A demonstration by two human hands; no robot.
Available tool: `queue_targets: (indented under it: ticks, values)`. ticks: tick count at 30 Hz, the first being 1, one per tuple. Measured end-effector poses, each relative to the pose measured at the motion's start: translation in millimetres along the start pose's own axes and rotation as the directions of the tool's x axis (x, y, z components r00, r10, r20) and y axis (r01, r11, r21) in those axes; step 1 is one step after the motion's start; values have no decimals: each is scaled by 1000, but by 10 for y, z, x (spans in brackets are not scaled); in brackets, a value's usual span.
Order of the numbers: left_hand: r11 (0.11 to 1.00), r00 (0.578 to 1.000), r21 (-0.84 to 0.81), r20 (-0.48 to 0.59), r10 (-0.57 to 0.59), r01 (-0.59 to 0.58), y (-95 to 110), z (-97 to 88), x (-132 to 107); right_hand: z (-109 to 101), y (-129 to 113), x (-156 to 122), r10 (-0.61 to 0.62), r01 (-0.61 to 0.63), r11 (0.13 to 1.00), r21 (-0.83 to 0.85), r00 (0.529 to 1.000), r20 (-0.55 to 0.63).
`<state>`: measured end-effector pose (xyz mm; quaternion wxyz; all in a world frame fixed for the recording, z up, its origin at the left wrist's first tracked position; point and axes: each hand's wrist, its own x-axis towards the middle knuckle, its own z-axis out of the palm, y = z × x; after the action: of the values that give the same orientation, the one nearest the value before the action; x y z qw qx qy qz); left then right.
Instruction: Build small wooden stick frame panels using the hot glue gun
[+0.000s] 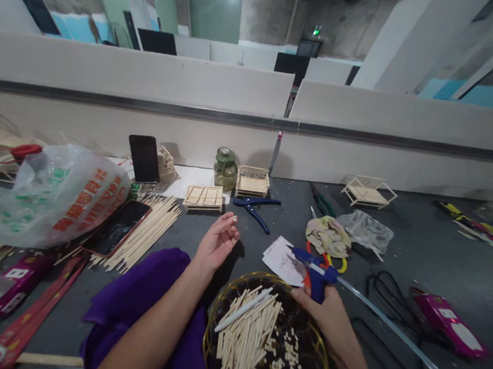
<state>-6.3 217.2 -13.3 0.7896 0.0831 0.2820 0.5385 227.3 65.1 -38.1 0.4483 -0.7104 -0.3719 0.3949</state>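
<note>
1. Pinching a small pale piece [234,219] between thumb and fingertips, the left hand [219,239] is hovering above the dark tabletop [267,246], its other fingers loosely curling.
2. The right hand [330,313] is grasping the handle of a blue glue gun [318,272], whose nozzle is pointing left by the sheets of note paper [283,261]; whether its tip is touching them, I cannot tell. A long translucent glue stick [401,336] is sticking out of the gun's back, sloping toward the lower right.
3. Between the forearms, a dark bowl with a yellow rim [300,314] is holding cut sticks [244,346], heaped on its left side. A white pen [243,309] is lying across them, and tiny offcuts [286,355] are scattering to their right.
4. Beyond the left hand, blue-handled pliers [255,209] are lying in front of a miniature wooden bench [253,182]. A low slatted wooden piece [203,198] is standing to their left, and a green jar [225,170] is standing just beside the bench.
5. Left of the left hand, long uncut sticks [151,231] are lying in a bundle beside a flat phone [117,228]; a purple cloth [144,296] is bunching beneath the left forearm.
</note>
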Motion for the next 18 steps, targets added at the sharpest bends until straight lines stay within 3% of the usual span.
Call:
queue_targets:
  ticks: [5,11,15,18]
  values:
    - [997,998,-37,17,64,-63,76,-8,13,117,-124,59,-15,18,998,-61,999,43]
    - [994,994,-42,45,104,-102,144,-11,14,299,-343,522,-138,140,990,-16,988,66]
    - [994,994,-28,34,108,-107,176,-18,19,278,-467,801,-260,260,961,-94,966,19]
    - [995,996,-19,8,94,-93,179,-6,9,194,-573,859,-282,278,956,-92,959,-38]
